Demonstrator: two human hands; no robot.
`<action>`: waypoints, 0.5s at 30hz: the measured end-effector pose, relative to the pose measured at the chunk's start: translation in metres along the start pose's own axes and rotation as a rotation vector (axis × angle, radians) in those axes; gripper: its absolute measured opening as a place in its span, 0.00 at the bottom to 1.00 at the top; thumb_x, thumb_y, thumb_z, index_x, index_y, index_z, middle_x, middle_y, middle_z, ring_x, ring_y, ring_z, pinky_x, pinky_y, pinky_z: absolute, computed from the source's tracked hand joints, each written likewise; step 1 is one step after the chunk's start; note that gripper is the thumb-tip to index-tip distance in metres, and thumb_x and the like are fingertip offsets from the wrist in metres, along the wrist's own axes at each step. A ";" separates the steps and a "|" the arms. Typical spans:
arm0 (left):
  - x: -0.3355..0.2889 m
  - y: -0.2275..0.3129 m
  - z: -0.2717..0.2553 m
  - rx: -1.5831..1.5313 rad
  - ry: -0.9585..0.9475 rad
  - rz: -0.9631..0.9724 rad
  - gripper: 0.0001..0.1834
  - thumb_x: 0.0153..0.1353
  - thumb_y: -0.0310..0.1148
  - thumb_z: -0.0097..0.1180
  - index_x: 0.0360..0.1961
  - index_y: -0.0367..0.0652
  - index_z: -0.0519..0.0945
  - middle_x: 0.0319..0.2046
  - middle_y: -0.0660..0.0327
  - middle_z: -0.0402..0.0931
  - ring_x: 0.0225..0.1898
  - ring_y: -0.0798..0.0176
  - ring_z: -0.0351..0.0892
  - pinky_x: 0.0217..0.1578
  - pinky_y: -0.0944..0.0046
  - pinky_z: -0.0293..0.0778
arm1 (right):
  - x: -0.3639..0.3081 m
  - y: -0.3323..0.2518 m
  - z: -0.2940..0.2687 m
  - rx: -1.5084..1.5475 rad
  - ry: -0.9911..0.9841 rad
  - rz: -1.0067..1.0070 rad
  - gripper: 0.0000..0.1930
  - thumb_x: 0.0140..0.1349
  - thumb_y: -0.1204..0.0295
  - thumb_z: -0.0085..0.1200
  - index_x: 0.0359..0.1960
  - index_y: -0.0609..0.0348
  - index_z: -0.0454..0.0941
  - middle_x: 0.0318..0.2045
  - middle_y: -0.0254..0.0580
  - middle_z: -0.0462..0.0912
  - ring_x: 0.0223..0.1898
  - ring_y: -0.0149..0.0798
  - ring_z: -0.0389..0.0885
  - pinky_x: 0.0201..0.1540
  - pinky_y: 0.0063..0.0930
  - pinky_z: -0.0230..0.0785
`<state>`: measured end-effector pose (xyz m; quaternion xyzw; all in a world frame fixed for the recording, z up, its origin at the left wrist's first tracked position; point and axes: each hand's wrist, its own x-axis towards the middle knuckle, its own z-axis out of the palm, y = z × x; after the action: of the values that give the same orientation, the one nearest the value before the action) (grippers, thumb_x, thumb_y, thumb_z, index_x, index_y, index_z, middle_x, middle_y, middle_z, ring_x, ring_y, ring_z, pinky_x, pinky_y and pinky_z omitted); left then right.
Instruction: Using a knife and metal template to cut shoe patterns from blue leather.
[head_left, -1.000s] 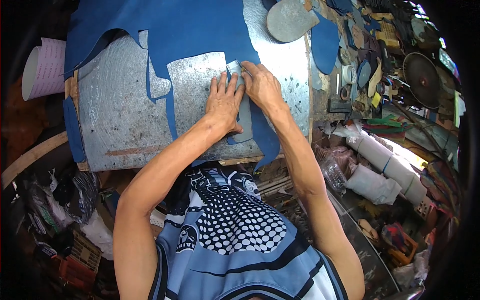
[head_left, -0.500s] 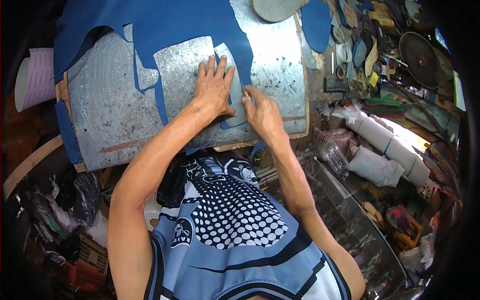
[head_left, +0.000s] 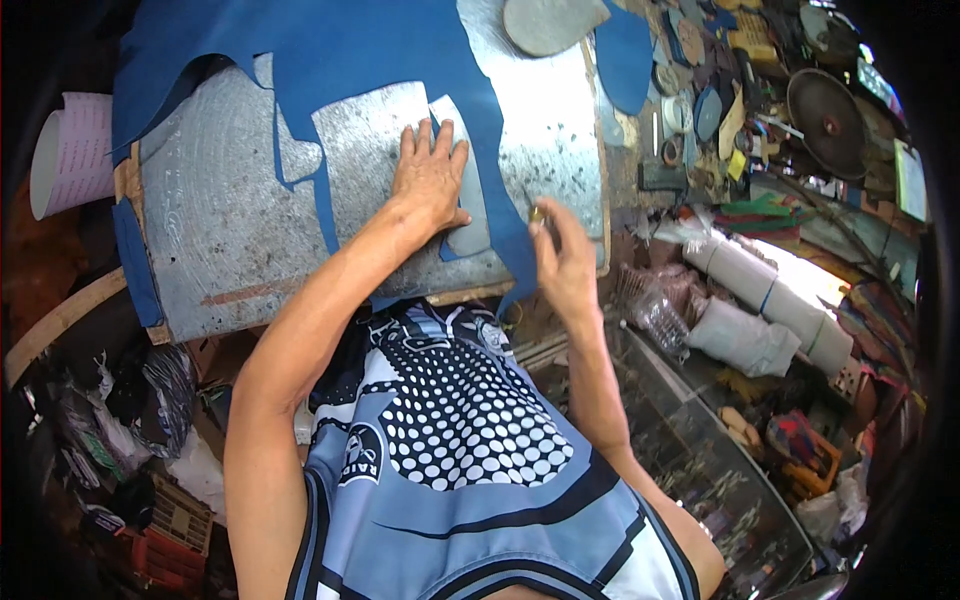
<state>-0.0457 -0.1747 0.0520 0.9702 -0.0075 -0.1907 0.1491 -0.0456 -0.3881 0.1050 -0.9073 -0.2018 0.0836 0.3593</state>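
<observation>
My left hand [head_left: 430, 185] lies flat with its fingers stretched, pressing a narrow grey template [head_left: 473, 220] onto blue sheet material [head_left: 350, 45]. The template has a rounded near end, with a thin blue edge showing beside it. To its right, a blue strip of the sheet [head_left: 512, 245] runs down toward the board's near edge. My right hand [head_left: 570, 255] is raised at the right of this strip, apart from the template. Its fingers are closed around a small tool with a brass-coloured end [head_left: 537, 214]; most of the tool is hidden in the grip.
The work rests on a scuffed metal-topped board [head_left: 220, 210]. A grey rounded piece [head_left: 550, 22] lies at its far right. Beyond stand tape rolls [head_left: 676, 113] and a round dark pan-like disc [head_left: 828, 122]. A pink-and-white paper roll [head_left: 75, 155] is at the left, white rolls [head_left: 765, 285] at the right.
My right hand has moved right and slightly nearer, away from the template's edge, with the small tool. The blue strip there now shows. My left hand stays on the template.
</observation>
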 end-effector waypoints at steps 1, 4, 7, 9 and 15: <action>0.000 0.000 0.000 -0.030 0.011 -0.003 0.60 0.36 0.56 0.76 0.68 0.41 0.63 0.71 0.44 0.52 0.73 0.36 0.45 0.71 0.38 0.42 | 0.031 -0.004 -0.003 -0.063 -0.040 -0.056 0.14 0.63 0.74 0.56 0.51 0.61 0.78 0.44 0.51 0.82 0.44 0.53 0.81 0.45 0.38 0.74; 0.001 0.005 -0.001 -0.031 0.029 -0.028 0.58 0.37 0.55 0.76 0.68 0.42 0.64 0.71 0.45 0.53 0.73 0.36 0.45 0.71 0.38 0.42 | 0.119 0.007 0.019 -0.065 -0.149 -0.303 0.13 0.61 0.71 0.58 0.47 0.56 0.81 0.40 0.47 0.83 0.40 0.53 0.82 0.43 0.39 0.74; 0.005 0.006 -0.003 -0.009 -0.025 -0.063 0.60 0.35 0.57 0.76 0.69 0.44 0.62 0.72 0.47 0.52 0.74 0.36 0.42 0.71 0.37 0.42 | 0.188 0.016 0.043 -0.157 -0.359 -0.506 0.13 0.60 0.68 0.58 0.46 0.53 0.83 0.39 0.45 0.84 0.39 0.53 0.83 0.43 0.39 0.75; 0.004 0.003 -0.003 -0.038 -0.028 -0.111 0.63 0.34 0.59 0.76 0.70 0.46 0.61 0.73 0.47 0.49 0.74 0.36 0.41 0.71 0.36 0.42 | 0.215 0.017 0.053 -0.200 -0.472 -0.650 0.13 0.60 0.67 0.58 0.46 0.52 0.84 0.39 0.44 0.85 0.39 0.52 0.83 0.43 0.40 0.75; 0.007 -0.001 -0.002 -0.087 -0.018 -0.112 0.63 0.33 0.59 0.77 0.70 0.47 0.61 0.73 0.47 0.47 0.74 0.34 0.42 0.70 0.36 0.44 | 0.244 0.009 0.056 -0.319 -0.732 -0.714 0.14 0.58 0.67 0.58 0.45 0.53 0.85 0.42 0.43 0.86 0.42 0.49 0.84 0.47 0.40 0.76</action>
<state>-0.0387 -0.1733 0.0506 0.9599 0.0540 -0.2076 0.1803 0.1613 -0.2554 0.0565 -0.7371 -0.6201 0.2356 0.1291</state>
